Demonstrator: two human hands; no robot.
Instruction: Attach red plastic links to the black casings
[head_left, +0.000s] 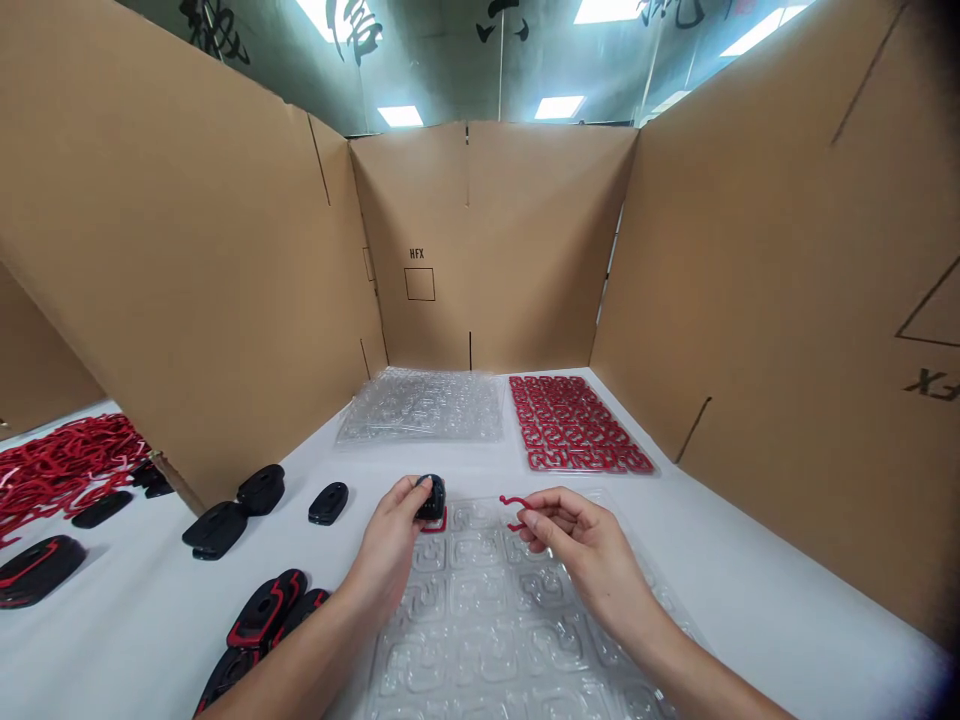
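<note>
My left hand (397, 520) is closed on a small black case (431, 498), held above the upper left corner of a clear plastic tray (476, 630) with molded compartments. Just below the case, a red piece (435, 524) shows at that corner. Between the thumb and fingers of my right hand (574, 530) is a thin, curved red strip (516, 502), its free ends pointing left above the tray. The two hands are apart. Most of the tray's visible compartments hold nothing.
Behind stand a stack of clear trays (424, 405) and a tray filled with red pieces (577, 425). Several black cases (328, 503) lie to the left, some red-trimmed (266, 610). A red heap (67, 460) is at far left. Cardboard walls (495, 250) surround the white table (150, 640).
</note>
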